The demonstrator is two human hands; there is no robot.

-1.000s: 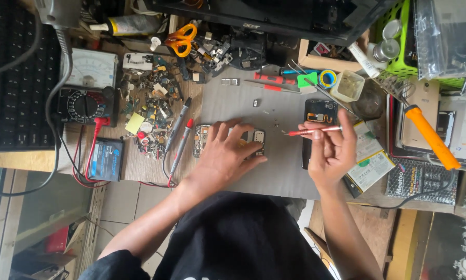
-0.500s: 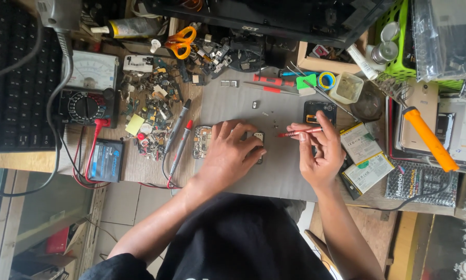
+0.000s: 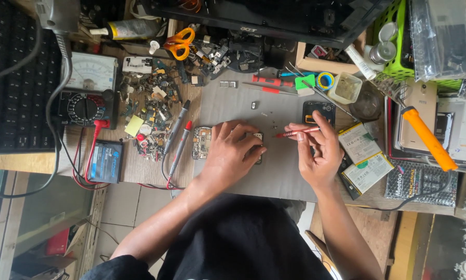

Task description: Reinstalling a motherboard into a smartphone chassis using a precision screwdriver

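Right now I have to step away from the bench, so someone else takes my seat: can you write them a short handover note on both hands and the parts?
Left hand: pressed flat on the small dark circuit board on the grey work mat, holding it down.
Right hand: grips the thin red-handled screwdriver, tip pointing at that board, close to it; contact cannot be told.
Nearby: a second green circuit board lies left of the left hand; a dark phone frame lies behind the right hand; tiny loose screws sit on the mat.
Done: phone looks opened, boards out.
Left: work on the held board appears unfinished.
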